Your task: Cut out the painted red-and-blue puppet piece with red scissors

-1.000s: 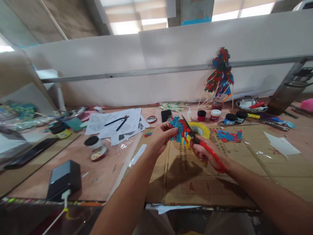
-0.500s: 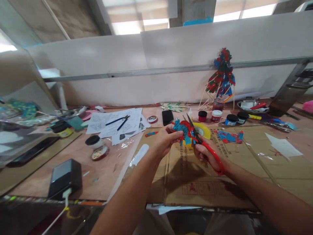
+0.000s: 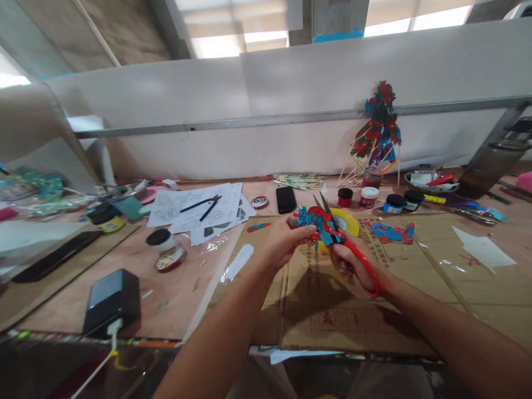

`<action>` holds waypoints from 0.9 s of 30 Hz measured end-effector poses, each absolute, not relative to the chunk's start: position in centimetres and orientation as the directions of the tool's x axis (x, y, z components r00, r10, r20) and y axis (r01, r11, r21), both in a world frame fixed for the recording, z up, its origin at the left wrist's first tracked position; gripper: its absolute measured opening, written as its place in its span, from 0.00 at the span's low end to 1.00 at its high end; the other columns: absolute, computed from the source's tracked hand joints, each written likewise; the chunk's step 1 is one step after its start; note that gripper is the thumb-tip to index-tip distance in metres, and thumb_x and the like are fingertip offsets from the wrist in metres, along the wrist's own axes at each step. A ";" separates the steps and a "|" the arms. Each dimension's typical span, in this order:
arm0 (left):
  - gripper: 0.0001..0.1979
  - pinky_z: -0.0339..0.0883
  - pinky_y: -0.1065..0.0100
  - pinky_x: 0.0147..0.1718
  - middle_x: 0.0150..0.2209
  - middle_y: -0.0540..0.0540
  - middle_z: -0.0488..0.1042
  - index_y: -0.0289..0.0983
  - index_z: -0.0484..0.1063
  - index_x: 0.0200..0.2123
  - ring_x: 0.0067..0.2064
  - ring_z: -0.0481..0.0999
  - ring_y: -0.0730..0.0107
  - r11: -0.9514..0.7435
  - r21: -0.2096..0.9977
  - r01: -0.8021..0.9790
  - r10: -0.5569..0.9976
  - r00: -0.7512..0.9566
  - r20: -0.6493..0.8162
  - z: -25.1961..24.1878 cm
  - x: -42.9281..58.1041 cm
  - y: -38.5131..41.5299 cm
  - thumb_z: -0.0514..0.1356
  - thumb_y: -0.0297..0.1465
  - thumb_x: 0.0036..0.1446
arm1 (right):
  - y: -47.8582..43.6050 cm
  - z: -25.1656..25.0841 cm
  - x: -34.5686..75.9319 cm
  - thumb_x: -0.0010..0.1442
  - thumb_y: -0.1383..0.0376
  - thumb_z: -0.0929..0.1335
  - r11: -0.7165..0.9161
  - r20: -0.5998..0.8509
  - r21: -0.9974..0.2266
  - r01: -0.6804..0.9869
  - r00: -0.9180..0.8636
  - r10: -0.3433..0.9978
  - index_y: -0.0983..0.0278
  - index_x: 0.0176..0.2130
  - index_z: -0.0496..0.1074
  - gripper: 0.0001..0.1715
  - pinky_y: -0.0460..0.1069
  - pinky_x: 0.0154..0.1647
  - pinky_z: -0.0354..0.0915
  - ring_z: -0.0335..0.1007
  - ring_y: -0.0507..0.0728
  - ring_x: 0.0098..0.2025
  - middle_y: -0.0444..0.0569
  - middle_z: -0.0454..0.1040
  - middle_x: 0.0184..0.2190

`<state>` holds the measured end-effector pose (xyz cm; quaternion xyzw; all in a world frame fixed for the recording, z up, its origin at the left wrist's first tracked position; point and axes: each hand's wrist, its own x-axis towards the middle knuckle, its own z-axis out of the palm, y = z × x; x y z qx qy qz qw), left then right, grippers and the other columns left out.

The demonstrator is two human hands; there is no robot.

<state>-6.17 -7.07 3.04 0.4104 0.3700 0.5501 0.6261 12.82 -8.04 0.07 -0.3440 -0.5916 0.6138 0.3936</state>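
Note:
Between thumb and fingers, my left hand (image 3: pixel 286 241) pinches a red and blue painted cutout figure (image 3: pixel 318 221) above the cardboard. My right hand (image 3: pixel 353 263) is closed on red-handled scissors (image 3: pixel 361 256). Their dark blades point up and away, slightly apart, right beside the cutout's right edge; whether they touch it I cannot tell. Behind the scissors lies a roll of yellow tape (image 3: pixel 351 223), partly covered by the hands and the cutout. Another red and blue cutout (image 3: pixel 390 231) rests flat on the cardboard to the right.
A cardboard sheet (image 3: pixel 332 316) covers the table under my hands. Paint jars (image 3: pixel 369 197) and a phone (image 3: pixel 285 199) stand or lie behind. Painted figures on sticks (image 3: pixel 380 119) lean at the back. Pliers (image 3: pixel 208 206) lie on printed papers (image 3: pixel 166 208); a black power bank (image 3: pixel 112 302) is at left.
The cutout has shifted slightly right and tilted in my left hand. The scissor blades now sit closer together, while my right hand has barely moved.

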 end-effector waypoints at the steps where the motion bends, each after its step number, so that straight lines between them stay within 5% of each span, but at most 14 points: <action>1: 0.18 0.68 0.70 0.28 0.25 0.47 0.77 0.34 0.77 0.27 0.25 0.73 0.74 0.056 0.921 -0.386 0.992 0.126 -0.007 3.0 -6.1 -7.1 0.78 0.34 0.34 | -8.0 0.1 12.8 0.55 0.55 0.70 0.011 0.044 -0.997 -0.073 -0.456 0.889 0.60 0.32 0.62 0.16 0.43 0.18 0.50 0.50 0.48 0.18 0.36 0.58 0.20; 27: 0.18 0.68 0.69 0.30 0.27 0.47 0.77 0.33 0.77 0.29 0.26 0.73 0.74 0.051 0.928 -0.370 0.993 0.120 -0.007 3.0 -6.5 -6.9 0.78 0.32 0.34 | -8.6 1.0 12.6 0.54 0.49 0.71 -0.018 0.003 -0.999 -0.044 -0.438 0.899 0.61 0.34 0.62 0.21 0.41 0.16 0.47 0.46 0.46 0.17 0.33 0.55 0.18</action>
